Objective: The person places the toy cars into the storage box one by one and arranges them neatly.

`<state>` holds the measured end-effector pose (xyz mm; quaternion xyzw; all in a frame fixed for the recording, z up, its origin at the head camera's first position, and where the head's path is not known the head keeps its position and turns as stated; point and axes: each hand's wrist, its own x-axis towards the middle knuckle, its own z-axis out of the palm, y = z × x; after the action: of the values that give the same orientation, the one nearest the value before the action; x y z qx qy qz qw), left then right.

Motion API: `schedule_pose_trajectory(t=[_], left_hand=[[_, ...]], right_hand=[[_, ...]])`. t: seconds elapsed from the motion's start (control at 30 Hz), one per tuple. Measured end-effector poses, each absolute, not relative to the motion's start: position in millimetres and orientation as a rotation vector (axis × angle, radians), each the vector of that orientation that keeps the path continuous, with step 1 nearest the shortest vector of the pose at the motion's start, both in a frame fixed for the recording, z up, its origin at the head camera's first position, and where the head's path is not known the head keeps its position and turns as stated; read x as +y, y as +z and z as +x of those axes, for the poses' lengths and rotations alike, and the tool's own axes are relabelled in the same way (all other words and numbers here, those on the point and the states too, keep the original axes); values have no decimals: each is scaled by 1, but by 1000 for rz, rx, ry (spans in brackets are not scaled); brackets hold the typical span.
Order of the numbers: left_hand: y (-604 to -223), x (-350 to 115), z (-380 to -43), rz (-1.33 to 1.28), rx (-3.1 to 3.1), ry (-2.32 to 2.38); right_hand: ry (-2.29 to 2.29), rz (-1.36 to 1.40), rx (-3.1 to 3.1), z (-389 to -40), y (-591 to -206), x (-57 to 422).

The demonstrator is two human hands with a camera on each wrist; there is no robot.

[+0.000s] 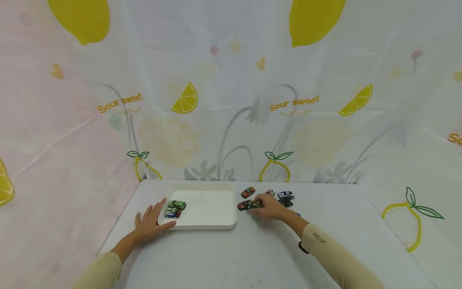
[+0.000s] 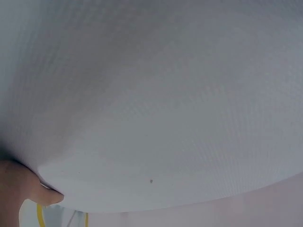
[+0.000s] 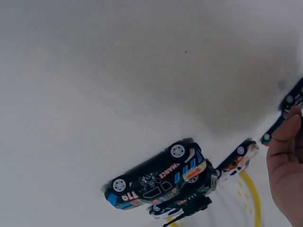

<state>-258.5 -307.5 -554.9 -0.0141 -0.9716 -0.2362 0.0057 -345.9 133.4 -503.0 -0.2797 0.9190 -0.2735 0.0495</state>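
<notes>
My left hand (image 1: 149,225) rests with spread fingers at the left edge of a shallow white tray (image 1: 202,227). Two toy cars lie side by side inside the tray's left part, a green toy car (image 1: 177,204) and a green, blue and red toy car (image 1: 173,213). Just right of the tray, my right hand (image 1: 268,207) pinches a dark toy car (image 1: 256,204), partly covered by the fingers. Touching or close to it is a black-and-red toy car (image 1: 244,205). In the left wrist view only part of the left hand (image 2: 23,191) shows.
An orange-red toy car (image 1: 248,192) sits behind the right hand. Farther right are a white-and-red toy car (image 1: 270,192), a white-and-black toy car (image 1: 286,194) and a black toy vehicle (image 1: 286,202). A dark toy car numbered 119 (image 3: 154,182) stands nearest the right wrist camera.
</notes>
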Motion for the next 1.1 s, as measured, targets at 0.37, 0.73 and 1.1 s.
schedule_pose_trajectory(t=[0.37,0.73,1.1], left_hand=[[-553,-306,-258,-14,-3056,-750],[-553,-307,-256,-13,-3076,-739],[-557,-308,-260,-55,-3054,-739]], right_hand=[[-903,-866,2891,-356,-483,108],[-781,-930,2870,-368,-484,62],[-786,-905,2857,-370,-483,43]])
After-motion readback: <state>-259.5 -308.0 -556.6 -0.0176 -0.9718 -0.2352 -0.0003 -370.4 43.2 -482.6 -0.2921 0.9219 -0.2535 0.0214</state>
